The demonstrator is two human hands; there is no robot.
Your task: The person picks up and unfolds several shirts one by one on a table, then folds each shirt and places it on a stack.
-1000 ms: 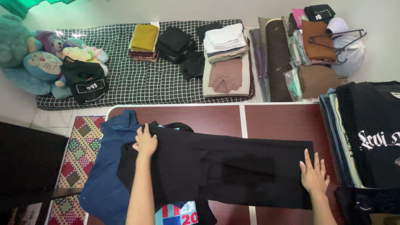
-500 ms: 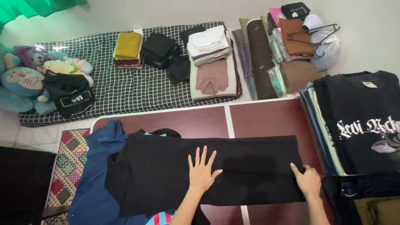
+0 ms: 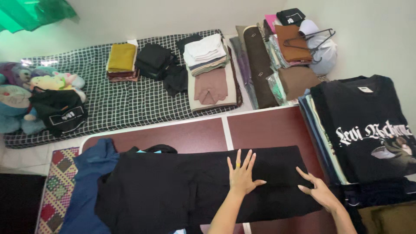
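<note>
A dark red table [image 3: 268, 130] fills the lower part of the view, seen from above. Beyond it, on the floor, lies a black-and-white checked mattress [image 3: 112, 104] carrying several stacks of folded clothes [image 3: 206, 52], with soft toys [image 3: 47, 82] at its left end. At the right edge of the table sits a tall pile of folded shirts [image 3: 359, 130], a black printed one on top.

Across the table lies a black garment [image 3: 173, 190], folded into a long band running left to right. Its left end overlaps a blue garment [image 3: 86, 186] that hangs off the table's left side.

Both hands rest on the right portion of the black garment. The left hand [image 3: 241, 175] lies flat, palm down, fingers spread wide, holding nothing, just pressing the cloth near the middle. The right hand [image 3: 318, 190] is open too, fingers splayed and touching the cloth at its right end, gripping nothing.

To flatten the cloth well here, it seems best to keep both palms flat, press evenly, and sweep outward from the centre toward the ends, so creases leave the fabric and the folded edges stay lined up.
</note>
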